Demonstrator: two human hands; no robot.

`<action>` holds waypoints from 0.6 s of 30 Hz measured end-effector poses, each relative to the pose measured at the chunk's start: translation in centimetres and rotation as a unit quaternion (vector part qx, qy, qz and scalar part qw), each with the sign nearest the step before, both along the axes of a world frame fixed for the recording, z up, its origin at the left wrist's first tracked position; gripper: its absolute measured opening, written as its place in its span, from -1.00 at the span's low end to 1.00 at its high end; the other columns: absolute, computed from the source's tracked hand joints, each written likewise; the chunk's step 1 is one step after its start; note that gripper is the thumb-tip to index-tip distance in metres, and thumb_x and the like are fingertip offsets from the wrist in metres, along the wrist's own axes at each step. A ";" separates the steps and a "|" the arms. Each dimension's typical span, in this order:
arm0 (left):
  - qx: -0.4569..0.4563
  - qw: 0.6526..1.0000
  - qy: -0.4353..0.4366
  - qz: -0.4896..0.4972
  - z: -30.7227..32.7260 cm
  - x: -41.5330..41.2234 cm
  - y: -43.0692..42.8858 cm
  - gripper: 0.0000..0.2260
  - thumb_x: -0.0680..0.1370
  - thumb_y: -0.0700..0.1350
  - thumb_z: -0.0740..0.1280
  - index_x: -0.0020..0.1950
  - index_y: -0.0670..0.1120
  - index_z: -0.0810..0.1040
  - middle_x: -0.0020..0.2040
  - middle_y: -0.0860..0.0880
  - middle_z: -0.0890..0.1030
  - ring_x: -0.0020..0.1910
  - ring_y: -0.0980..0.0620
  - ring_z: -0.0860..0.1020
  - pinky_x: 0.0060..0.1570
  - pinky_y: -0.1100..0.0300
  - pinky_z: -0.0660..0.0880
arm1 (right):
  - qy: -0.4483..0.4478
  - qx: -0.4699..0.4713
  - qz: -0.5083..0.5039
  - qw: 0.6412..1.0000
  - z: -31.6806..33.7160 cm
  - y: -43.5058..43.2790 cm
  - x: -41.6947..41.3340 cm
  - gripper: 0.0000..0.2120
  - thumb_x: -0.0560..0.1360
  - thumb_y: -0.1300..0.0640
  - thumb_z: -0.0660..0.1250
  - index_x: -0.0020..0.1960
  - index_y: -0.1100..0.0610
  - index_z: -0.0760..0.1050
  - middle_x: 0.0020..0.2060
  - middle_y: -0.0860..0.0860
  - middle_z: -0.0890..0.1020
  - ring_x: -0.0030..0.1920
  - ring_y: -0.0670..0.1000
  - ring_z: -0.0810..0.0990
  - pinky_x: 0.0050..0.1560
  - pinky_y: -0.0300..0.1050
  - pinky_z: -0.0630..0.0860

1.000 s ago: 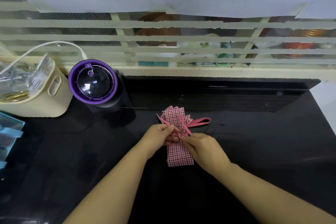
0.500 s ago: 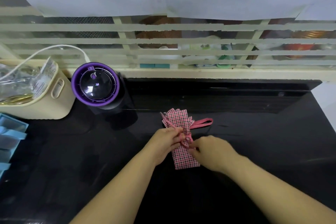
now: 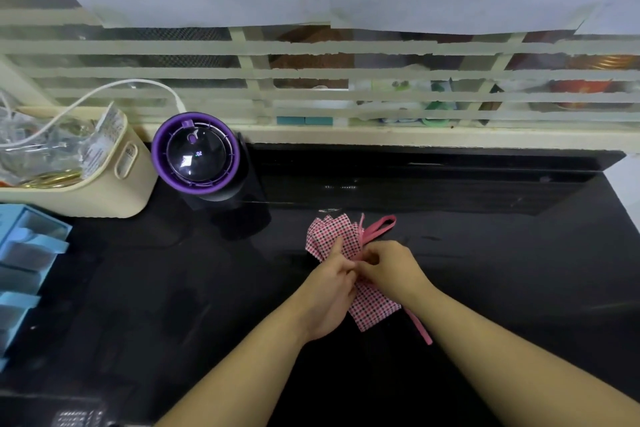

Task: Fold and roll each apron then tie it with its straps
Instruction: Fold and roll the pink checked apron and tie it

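Note:
A rolled pink-checked apron [image 3: 372,307] lies on the black counter [image 3: 519,270], its far end fanned out. Pink straps [image 3: 375,229] loop out past the far end, and one strap tail trails toward me under my right forearm. My left hand [image 3: 332,291] grips the middle of the roll, one finger stretched over the fabric. My right hand [image 3: 389,265] pinches a strap right beside the left hand's fingers at the roll's middle. The wrap around the roll is hidden by both hands.
A purple-rimmed appliance with a clear dome [image 3: 195,156] stands at the back left. A cream bin [image 3: 104,184] with plastic bags and a white cable sits left of it. A blue drawer unit [image 3: 24,270] lies at the left edge. A taped window backs the counter.
The roll has turned slightly, its near end swinging right. My right hand moved up to the roll's middle, and a strap tail now trails toward me.

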State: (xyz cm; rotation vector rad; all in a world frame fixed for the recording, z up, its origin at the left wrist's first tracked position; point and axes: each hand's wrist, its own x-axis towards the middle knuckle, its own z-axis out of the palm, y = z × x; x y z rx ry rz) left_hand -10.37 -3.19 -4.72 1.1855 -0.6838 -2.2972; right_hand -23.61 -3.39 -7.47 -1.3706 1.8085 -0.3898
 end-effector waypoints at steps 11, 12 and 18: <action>-0.032 0.994 -0.104 -0.021 -1.4 2.0 0.6 -0.44 0.61 -0.32 0.15 0.56 -0.03 0.06 0.22 -0.09 0.54 0.19 0.02 0.54 0.15 0.16 0.50 | -0.124 0.041 -0.128 0.983 -1.0 1.6 0.6 -0.97 0.42 0.29 0.43 -0.15 0.24 0.63 -0.25 0.07 0.69 -0.21 -0.02 0.69 -0.10 -0.10 0.65; -0.049 0.988 -0.143 -0.032 -1.5 2.1 0.6 -0.45 0.58 -0.33 0.23 0.53 -0.06 0.15 0.13 -0.07 0.58 0.10 0.04 0.58 0.03 0.21 0.54 | -0.162 0.058 -0.146 0.974 -0.9 1.7 0.7 -0.96 0.43 0.30 0.42 -0.13 0.27 0.63 -0.23 0.10 0.69 -0.19 0.00 0.69 -0.11 -0.08 0.65; -0.151 0.930 -0.314 -0.117 -2.7 2.8 0.5 -0.73 0.47 -0.24 0.44 0.15 -0.15 0.56 -0.12 -0.02 0.66 -0.13 0.10 0.63 -0.13 0.27 0.56 | -0.223 0.098 -0.084 0.966 0.0 2.8 0.7 -0.87 0.44 0.28 0.41 -0.26 0.12 0.63 -0.30 -0.03 0.70 -0.27 -0.19 0.65 -0.28 -0.43 0.47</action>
